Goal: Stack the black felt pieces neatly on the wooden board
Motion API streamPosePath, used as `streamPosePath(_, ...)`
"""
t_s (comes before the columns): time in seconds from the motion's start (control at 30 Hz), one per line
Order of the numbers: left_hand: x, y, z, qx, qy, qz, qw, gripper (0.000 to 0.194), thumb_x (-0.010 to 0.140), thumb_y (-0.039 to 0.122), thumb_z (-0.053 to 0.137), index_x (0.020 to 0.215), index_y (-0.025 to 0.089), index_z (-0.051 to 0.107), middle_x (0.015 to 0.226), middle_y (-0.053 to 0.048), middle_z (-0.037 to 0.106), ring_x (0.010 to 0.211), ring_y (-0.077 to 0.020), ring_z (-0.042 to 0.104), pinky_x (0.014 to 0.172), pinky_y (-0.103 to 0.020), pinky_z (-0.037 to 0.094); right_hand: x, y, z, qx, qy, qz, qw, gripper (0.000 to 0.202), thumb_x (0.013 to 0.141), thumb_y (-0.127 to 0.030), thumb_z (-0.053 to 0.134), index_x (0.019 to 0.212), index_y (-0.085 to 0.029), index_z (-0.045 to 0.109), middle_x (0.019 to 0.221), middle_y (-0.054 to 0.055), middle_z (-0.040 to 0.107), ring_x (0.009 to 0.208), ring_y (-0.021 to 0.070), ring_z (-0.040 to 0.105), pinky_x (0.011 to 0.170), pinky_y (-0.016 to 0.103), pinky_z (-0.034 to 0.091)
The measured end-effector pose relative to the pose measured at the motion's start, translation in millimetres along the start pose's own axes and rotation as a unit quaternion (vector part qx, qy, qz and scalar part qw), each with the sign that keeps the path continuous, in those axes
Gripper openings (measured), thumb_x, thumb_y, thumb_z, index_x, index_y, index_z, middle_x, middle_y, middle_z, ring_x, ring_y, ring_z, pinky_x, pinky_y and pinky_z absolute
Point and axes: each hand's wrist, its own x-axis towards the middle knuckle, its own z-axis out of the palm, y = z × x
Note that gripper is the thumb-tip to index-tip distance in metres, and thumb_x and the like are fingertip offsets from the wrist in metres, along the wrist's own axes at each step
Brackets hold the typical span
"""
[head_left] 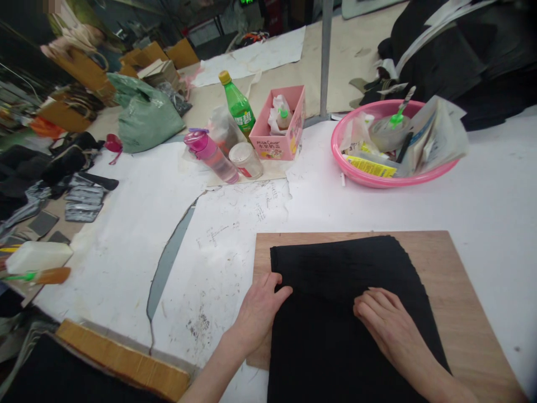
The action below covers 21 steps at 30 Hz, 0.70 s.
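Smoothing step: left hand (pixel 260 305) at cloth (pixel 352 313) left edge, right hand (pixel 388 324) flat on it, fingers together, on board (pixel 444 268). Next needs even pressing outward.

Pink basin (pixel 380 180) of packets right, pink box (pixel 272 146), green bottle (pixel 237 105), pink bottle (pixel 210 154), green bag (pixel 145 120) on white table (pixel 126 235).

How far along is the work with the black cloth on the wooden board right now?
Done, by the look of it: the black cloth lies spread flat on the wooden board, its far edge square. In hand: the left hand rests at the cloth's left edge and the right hand presses flat on its middle, neither closing a grip. Left: nothing shows cutting, marking or folding, so any further step seems not yet begun.
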Motion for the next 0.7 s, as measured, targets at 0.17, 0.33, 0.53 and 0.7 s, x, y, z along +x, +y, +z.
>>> streamPosePath(0.17, 5, 0, -9.9, -0.01, -0.017, -0.017, 1.0, 0.014, 0.086, 0.007, 0.061, 0.09, 0.021, 0.06, 0.105, -0.004, 0.051, 0.099, -0.0221, 0.049, 0.082, -0.035, 0.046, 2, -2, -1, -0.021, 0.006, 0.012, 1.0, 0.016, 0.1, -0.012, 0.04, 0.1, -0.021, 0.054, 0.091, 0.002, 0.057, 0.092, 0.0199, 0.051, 0.098, 0.042, 0.032)
streamPosePath(0.33, 4, -8, -10.2, -0.055, -0.02, -0.049, 0.997, 0.007, 0.086, 0.016, 0.066, 0.087, 0.02, 0.061, 0.097, -0.003, 0.053, 0.094, -0.0217, 0.05, 0.079, -0.034, 0.044, 4, 1, -7, -0.043, 0.003, 0.033, 0.999, 0.018, 0.103, -0.024, 0.04, 0.096, -0.023, 0.056, 0.087, 0.0, 0.058, 0.087, 0.0204, 0.053, 0.087, 0.04, 0.033)
streamPosePath(0.53, -4, -7, 2.2, -0.152, 0.011, -0.103, 0.983, 0.016, 0.09, 0.031, 0.064, 0.078, 0.02, 0.058, 0.089, -0.002, 0.054, 0.087, -0.02, 0.053, 0.073, -0.031, 0.042, 0, 10, -10, -0.093, -0.025, 0.059, 0.994, 0.018, 0.101, -0.033, 0.046, 0.091, -0.022, 0.056, 0.084, 0.001, 0.06, 0.084, 0.0226, 0.054, 0.082, 0.041, 0.033)
streamPosePath(0.7, -7, 0, 12.3, -0.166, 0.031, -0.147, 0.975, 0.025, 0.092, 0.028, 0.058, 0.07, 0.019, 0.052, 0.08, -0.001, 0.052, 0.078, -0.0179, 0.051, 0.068, -0.028, 0.039, -7, 17, -13, -0.129, -0.025, 0.074, 0.989, 0.032, 0.102, -0.046, 0.04, 0.09, -0.022, 0.058, 0.082, 0.003, 0.06, 0.082, 0.0245, 0.055, 0.079, 0.041, 0.035)
